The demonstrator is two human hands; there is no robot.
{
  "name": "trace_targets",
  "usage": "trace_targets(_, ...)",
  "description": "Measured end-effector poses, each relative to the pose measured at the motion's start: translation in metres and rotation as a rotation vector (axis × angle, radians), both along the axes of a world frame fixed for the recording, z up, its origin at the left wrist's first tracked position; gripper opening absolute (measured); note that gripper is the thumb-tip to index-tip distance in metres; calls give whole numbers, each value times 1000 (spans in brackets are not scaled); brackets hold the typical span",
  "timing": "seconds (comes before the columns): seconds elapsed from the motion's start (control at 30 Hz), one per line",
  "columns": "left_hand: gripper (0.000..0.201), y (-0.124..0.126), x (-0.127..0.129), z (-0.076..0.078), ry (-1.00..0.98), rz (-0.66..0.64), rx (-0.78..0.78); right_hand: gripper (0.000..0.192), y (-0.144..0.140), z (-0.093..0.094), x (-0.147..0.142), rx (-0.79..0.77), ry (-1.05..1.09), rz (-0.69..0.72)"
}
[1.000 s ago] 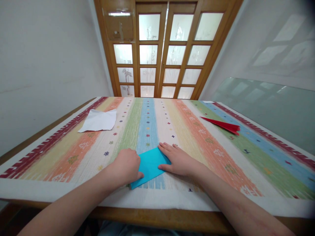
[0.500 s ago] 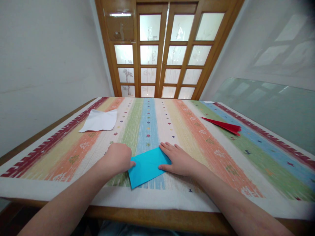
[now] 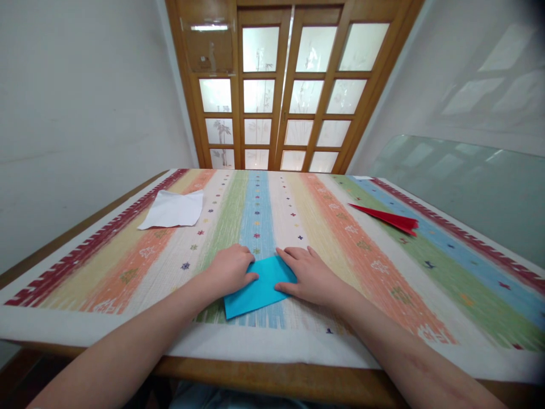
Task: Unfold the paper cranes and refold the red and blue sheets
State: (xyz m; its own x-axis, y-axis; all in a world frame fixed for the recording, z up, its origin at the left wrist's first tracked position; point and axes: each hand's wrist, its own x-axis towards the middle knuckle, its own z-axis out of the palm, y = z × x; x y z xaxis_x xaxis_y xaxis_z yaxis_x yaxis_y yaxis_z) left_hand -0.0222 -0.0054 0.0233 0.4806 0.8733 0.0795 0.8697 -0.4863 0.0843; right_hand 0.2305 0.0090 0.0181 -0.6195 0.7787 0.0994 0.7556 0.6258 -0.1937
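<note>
A folded blue paper (image 3: pixel 258 291) lies flat on the striped tablecloth (image 3: pixel 353 250) near the table's front edge. My left hand (image 3: pixel 230 268) rests on the paper's upper left part, fingers curled and thumb pressing down on it. My right hand (image 3: pixel 310 275) lies flat on the paper's right end, fingers pointing left along its top edge. Both hands press the paper against the table.
A crumpled white sheet (image 3: pixel 174 209) lies at the far left of the cloth. A folded red paper (image 3: pixel 388 218) lies at the far right. Behind the table stands a wooden door with frosted panes (image 3: pixel 281 85). A glass pane (image 3: pixel 460 182) leans on the right wall.
My left hand slid from the paper's lower left up to its top left edge. The right hand stayed on the paper's right end. The paper turned slightly.
</note>
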Motion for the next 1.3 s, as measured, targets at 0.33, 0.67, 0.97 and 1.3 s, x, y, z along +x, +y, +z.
trace_targets(0.33, 30, 4, -1, -8, -67, -37, -8, 46, 10, -7, 0, 73, 18, -22)
trace_targets(0.67, 35, 4, 0, -9, -78, -27, -1, 42, 8, -3, -2, 45, 56, 0)
trace_targets(0.97, 30, 6, -1, -11, -129, -19, -24, 41, 10, -4, -3, 24, 77, -24)
trace_targets(1.3, 29, 9, -1, -10, -232, -5, -61, 37, 9, -5, -3, 56, 88, -23)
